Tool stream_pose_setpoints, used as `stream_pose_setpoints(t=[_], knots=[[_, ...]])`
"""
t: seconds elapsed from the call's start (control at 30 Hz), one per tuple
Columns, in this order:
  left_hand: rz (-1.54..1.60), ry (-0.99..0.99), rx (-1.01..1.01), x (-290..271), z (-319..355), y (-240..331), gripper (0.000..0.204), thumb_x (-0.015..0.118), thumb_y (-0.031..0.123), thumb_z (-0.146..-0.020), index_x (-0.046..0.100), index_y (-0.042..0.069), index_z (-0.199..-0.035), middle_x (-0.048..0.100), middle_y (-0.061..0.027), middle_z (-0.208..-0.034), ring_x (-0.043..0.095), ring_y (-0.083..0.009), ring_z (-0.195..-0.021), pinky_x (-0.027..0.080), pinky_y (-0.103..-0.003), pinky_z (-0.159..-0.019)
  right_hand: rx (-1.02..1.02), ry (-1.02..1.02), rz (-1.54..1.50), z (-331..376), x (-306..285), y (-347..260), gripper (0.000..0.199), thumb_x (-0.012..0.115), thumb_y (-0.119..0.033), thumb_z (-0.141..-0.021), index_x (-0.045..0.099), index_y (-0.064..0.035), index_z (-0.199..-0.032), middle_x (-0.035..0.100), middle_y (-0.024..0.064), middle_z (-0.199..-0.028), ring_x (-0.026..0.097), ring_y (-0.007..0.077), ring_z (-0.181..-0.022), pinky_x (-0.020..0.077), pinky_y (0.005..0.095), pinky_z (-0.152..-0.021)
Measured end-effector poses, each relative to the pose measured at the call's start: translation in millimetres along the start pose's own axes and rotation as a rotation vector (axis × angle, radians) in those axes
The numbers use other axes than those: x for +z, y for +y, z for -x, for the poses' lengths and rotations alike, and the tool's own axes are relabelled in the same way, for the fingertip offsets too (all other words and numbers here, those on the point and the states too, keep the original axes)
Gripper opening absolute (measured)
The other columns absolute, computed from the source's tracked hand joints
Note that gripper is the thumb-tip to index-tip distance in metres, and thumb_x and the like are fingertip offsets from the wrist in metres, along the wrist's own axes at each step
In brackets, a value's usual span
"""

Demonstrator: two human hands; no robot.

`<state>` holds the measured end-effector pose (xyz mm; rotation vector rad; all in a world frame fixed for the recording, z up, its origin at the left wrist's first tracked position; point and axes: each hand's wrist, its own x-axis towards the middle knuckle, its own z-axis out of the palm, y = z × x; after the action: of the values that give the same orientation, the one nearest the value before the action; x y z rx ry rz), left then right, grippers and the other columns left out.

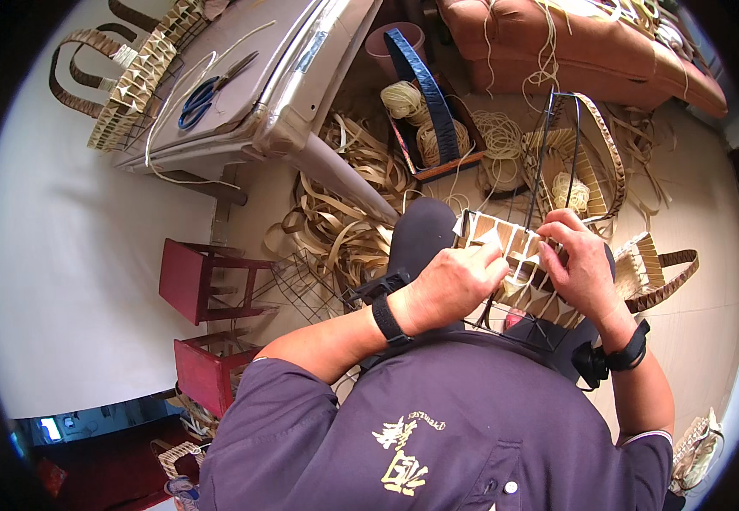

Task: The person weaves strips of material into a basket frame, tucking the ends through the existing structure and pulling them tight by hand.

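Observation:
A partly woven basket (506,232) rests across my lap, its wire frame wrapped with tan strips and pale cord. A dark wire handle frame (548,140) stands up from its far side. My left hand (459,285) is closed, thumb and fingers pinched at the basket's left part over a pale strand; the fingertips hide exactly what lies between them. Bent over the basket's right edge, my right hand (582,262) grips the woven side with its fingers. Bare black wires show at the basket's near side.
Scissors with blue handles (207,98) lie on a table (224,128) at the far left. Coiled tan strips (352,230) cover the floor, beside a basket with a blue handle (427,94). Red stools (186,281) stand left; finished-looking baskets (135,77) and an orange sofa (557,51) are beyond.

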<state>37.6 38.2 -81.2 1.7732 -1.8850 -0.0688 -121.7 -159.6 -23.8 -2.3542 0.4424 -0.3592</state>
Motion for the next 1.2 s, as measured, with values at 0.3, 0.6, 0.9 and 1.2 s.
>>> stream_pose_setpoints(t=[0.3, 0.6, 0.9, 1.2], knots=[[0.016, 0.266, -0.015, 9.5, -3.0, 10.7, 0.018, 0.084, 0.014, -0.091, 0.069, 0.008, -0.100, 0.067, -0.0066, -0.101, 0.072, -0.0277, -0.079, 0.060, -0.041, -0.070, -0.092, 0.057, 0.039, -2.1, 3.0, 10.8, 0.012, 0.074, -0.007, -0.100, 0.074, 0.0014, -0.109, 0.072, 0.0157, -0.117, 0.075, 0.0373, -0.089, 0.0592, 0.0425, -0.080], [0.227, 0.080, 0.066, -15.2, -2.2, -10.8, 0.026, 0.085, 0.006, -0.089, 0.068, 0.004, -0.109, 0.066, -0.0133, -0.119, 0.074, -0.0339, -0.098, 0.063, -0.044, -0.085, -0.026, 0.039, 0.014, 0.5, 1.6, 5.3, 0.011, 0.075, -0.006, -0.099, 0.074, 0.0011, -0.108, 0.072, 0.0148, -0.117, 0.072, 0.0327, -0.076, 0.0573, 0.0396, -0.072], [0.188, 0.061, 0.084, -10.2, -5.1, -7.6, 0.018, 0.080, 0.006, -0.092, 0.064, 0.003, -0.100, 0.064, -0.0117, -0.109, 0.072, -0.0334, -0.093, 0.061, -0.044, -0.081, -0.087, 0.071, 0.054, 3.5, 5.1, 10.4, 0.011, 0.074, -0.006, -0.099, 0.074, 0.0014, -0.108, 0.071, 0.0162, -0.118, 0.076, 0.0362, -0.086, 0.0594, 0.0419, -0.077], [0.174, 0.078, -0.017, -12.0, -12.3, 4.1, 0.016, 0.080, 0.006, -0.087, 0.066, 0.004, -0.095, 0.066, -0.0106, -0.103, 0.072, -0.0333, -0.087, 0.061, -0.044, -0.075, -0.068, 0.061, 0.065, 4.8, 8.5, 1.8, 0.010, 0.074, -0.005, -0.100, 0.074, 0.0009, -0.107, 0.072, 0.0166, -0.118, 0.077, 0.0390, -0.090, 0.0604, 0.0448, -0.080]])
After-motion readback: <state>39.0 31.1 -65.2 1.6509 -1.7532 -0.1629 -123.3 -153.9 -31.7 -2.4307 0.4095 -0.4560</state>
